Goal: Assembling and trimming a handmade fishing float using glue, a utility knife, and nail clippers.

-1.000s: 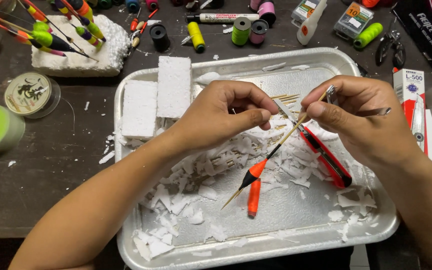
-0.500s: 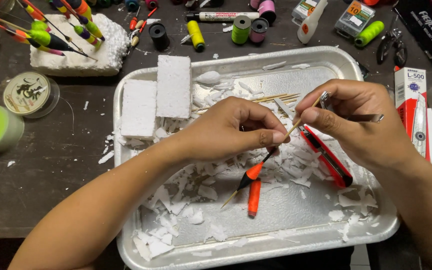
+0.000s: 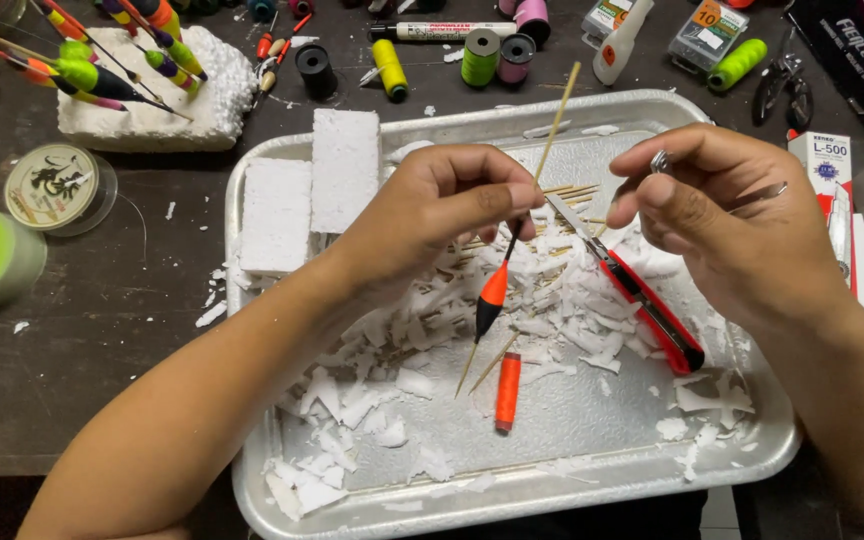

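I see the fishing float (image 3: pixel 490 298) pinched in my left hand (image 3: pixel 442 205): a thin wooden stick with a spindle-shaped body, orange above and black below. It hangs steeply, tilted, its long bare upper end rising past my fingers toward the tray's far rim and its lower tip pointing down, just above the white foam shavings. My right hand (image 3: pixel 722 225) holds a red and black utility knife (image 3: pixel 642 300) with the blade extended; the blade tip lies close to the float's stick near my left fingertips, the handle slanting down toward the tray's right side. I cannot tell if blade and stick touch.
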